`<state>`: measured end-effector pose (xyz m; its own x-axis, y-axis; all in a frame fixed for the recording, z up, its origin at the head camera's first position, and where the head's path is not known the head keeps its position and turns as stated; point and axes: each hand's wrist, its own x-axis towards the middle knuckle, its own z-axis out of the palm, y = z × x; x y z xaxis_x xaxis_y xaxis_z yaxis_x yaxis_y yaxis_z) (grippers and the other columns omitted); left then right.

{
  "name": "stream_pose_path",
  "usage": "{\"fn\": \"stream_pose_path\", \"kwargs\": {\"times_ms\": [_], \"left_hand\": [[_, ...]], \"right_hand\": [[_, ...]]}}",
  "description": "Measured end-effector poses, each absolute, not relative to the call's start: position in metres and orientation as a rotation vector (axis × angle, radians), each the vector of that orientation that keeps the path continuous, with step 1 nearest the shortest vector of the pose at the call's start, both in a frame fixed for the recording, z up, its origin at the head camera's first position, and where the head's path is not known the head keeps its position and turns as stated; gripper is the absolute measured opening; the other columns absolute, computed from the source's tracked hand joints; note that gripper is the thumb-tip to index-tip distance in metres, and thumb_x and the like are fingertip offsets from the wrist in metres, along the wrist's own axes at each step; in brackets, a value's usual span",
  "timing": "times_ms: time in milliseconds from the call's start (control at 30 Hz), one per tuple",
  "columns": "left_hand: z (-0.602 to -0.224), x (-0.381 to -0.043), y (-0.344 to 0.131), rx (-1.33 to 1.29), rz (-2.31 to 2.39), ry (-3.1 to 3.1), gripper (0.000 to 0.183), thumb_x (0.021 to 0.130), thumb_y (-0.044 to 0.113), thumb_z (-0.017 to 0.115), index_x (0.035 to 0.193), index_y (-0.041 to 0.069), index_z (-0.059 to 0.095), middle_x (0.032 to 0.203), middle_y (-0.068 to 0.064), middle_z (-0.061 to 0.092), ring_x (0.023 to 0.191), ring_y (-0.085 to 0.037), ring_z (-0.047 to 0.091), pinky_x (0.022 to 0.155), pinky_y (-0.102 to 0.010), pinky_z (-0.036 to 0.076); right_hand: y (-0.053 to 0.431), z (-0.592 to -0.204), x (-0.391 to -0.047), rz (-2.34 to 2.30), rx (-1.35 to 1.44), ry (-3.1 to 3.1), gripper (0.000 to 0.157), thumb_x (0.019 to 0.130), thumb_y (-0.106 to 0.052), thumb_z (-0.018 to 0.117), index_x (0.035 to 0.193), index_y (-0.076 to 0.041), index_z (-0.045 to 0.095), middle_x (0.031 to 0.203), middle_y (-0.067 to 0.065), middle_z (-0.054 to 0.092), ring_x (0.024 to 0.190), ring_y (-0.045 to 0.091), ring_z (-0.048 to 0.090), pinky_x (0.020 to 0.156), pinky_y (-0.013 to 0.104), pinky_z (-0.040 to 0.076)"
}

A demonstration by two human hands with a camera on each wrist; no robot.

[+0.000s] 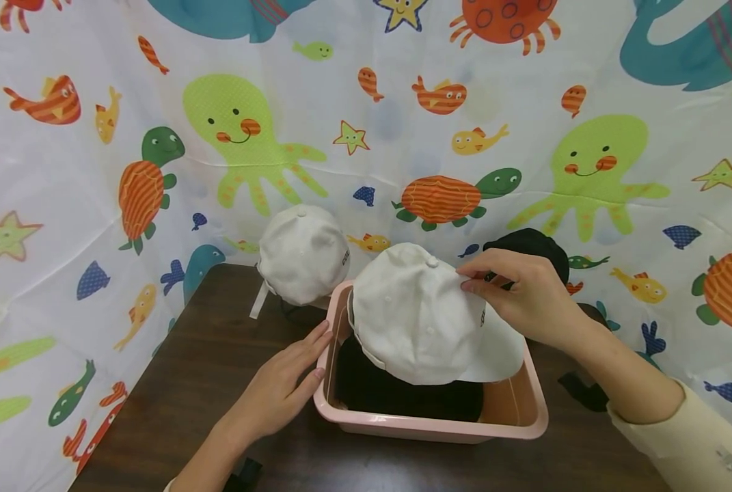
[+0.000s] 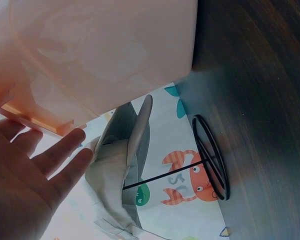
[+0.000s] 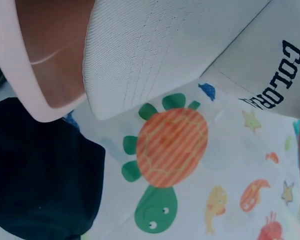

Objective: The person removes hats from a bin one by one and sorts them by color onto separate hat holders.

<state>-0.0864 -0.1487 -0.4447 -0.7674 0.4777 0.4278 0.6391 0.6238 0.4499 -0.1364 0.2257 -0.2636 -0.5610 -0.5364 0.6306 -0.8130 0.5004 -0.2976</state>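
A white baseball cap (image 1: 415, 314) with dark lettering hangs over a pink plastic basin (image 1: 433, 427), its brim (image 3: 135, 55) slanting down on the right. The thumb and forefinger of my right hand (image 1: 525, 290) pinch the cap's crown near the top. On the basin's left side, my left hand (image 1: 273, 389) touches the rim with fairly straight fingers; the left wrist view shows these fingers (image 2: 65, 150) against the rim's underside. Something black (image 1: 402, 389) fills the basin's bottom below the cap, its kind hidden.
Behind the basin on the left, a second white cap (image 1: 304, 253) sits on a black wire stand (image 2: 210, 157). A black cap (image 1: 532, 249) is behind my right hand. Another dark item (image 1: 584, 391) lies right of the basin on the brown table (image 1: 218, 342). A sea-animal curtain (image 1: 366, 123) surrounds the table.
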Motion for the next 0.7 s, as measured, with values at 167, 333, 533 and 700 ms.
{"fn": "stream_pose_path", "kwargs": {"times_ms": [167,333,533,700], "left_hand": [[-0.445,-0.087,-0.149,-0.912,-0.865,-2.574,0.056,0.106,0.022,0.058,0.16,0.014,0.045,0.168,-0.001,0.037,0.146,-0.019,0.047,0.114,-0.045,0.042],[-0.444,-0.087,-0.149,-0.914,-0.86,-2.58,0.056,0.106,0.022,0.058,0.16,0.014,0.045,0.168,-0.001,0.037,0.146,-0.02,0.047,0.113,-0.047,0.044],[-0.443,-0.086,-0.149,-0.918,-0.87,-2.588,0.056,0.107,0.023,0.058,0.161,0.014,0.044,0.168,-0.001,0.037,0.147,-0.02,0.046,0.115,-0.045,0.041],[-0.444,-0.086,-0.149,-0.91,-0.875,-2.582,0.056,0.106,0.023,0.058,0.16,0.015,0.046,0.168,0.001,0.037,0.147,-0.018,0.045,0.115,-0.046,0.042]], "right_hand": [[0.222,-0.257,-0.139,0.797,1.07,-2.262,0.038,0.071,0.016,0.088,0.098,-0.009,0.081,0.094,-0.003,0.078,0.081,0.009,0.069,0.07,0.013,0.054],[0.22,-0.251,-0.144,0.765,1.055,-2.246,0.035,0.071,0.016,0.087,0.097,-0.006,0.08,0.093,0.001,0.078,0.08,0.011,0.07,0.071,0.012,0.053],[0.215,-0.247,-0.151,0.791,1.029,-2.261,0.031,0.076,0.015,0.085,0.098,-0.006,0.08,0.091,0.0,0.078,0.074,0.009,0.066,0.069,0.013,0.053],[0.212,-0.244,-0.157,0.802,0.982,-2.295,0.028,0.08,0.013,0.083,0.101,-0.006,0.081,0.095,0.001,0.078,0.075,0.01,0.067,0.069,0.012,0.052]]}}
